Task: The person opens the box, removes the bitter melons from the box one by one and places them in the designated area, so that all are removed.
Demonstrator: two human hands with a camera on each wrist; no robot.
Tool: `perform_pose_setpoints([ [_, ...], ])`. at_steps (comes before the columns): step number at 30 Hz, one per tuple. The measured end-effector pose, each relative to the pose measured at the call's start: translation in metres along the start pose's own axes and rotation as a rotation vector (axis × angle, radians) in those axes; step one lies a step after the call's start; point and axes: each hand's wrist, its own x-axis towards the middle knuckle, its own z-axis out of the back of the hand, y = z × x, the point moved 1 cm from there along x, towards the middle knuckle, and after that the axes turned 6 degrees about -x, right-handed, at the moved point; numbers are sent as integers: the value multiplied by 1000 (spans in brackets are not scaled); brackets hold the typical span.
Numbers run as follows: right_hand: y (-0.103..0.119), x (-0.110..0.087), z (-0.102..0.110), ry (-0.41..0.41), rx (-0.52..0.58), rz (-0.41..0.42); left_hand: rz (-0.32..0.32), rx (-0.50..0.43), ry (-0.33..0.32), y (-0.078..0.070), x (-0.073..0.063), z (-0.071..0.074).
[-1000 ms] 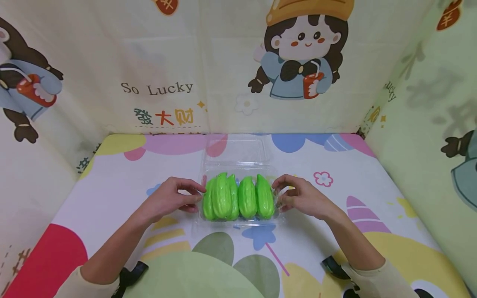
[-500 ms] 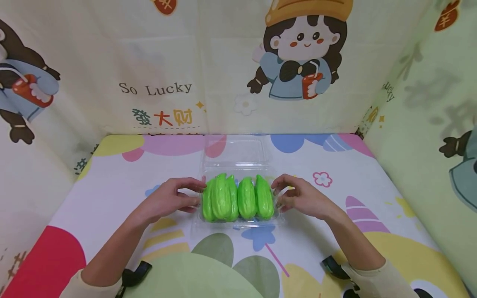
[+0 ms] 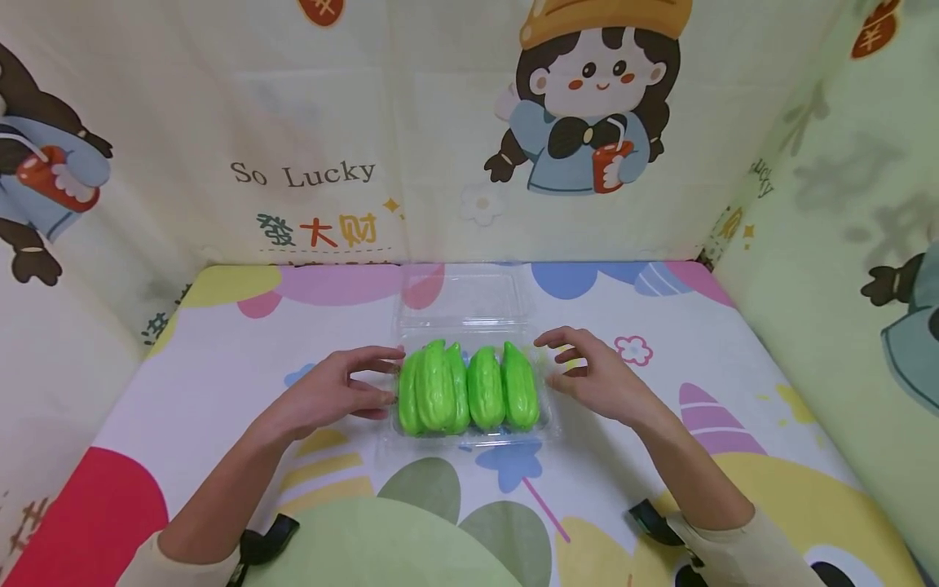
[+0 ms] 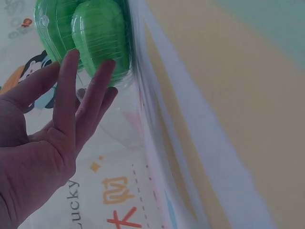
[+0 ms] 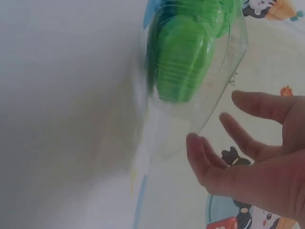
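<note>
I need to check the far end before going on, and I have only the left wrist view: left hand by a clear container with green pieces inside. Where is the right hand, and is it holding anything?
Observer: The right hand is beside the right end of the clear container, fingers loosely spread, holding nothing.
Operator: Understood. I catch only the green at my end; how many are in there?
Observer: From the head view I count five green pieces: three bunched toward the left hand, two toward the right. I cannot tell whether more lie beneath.
</note>
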Motion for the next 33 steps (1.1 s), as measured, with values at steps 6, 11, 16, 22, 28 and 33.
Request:
perform_pose_setpoints([
  [6,14,2,0,-110,-3,-20,9,5,22,0,-1,-1],
  [11,28,5,-7,-128,16,16,26,35,3,-2,-1,-3],
  [16,42,8,-20,-82,46,69,37,79,-13,-3,-3,-4],
  [22,56,14,-37,62,125,115,41,72,-22,-1,-3,-4],
  [28,72,21,-52,160,70,172,43,45,-24,-1,-2,-5],
  [33,84,24,-61,186,-32,192,48,26,-18,-2,-3,-6],
])
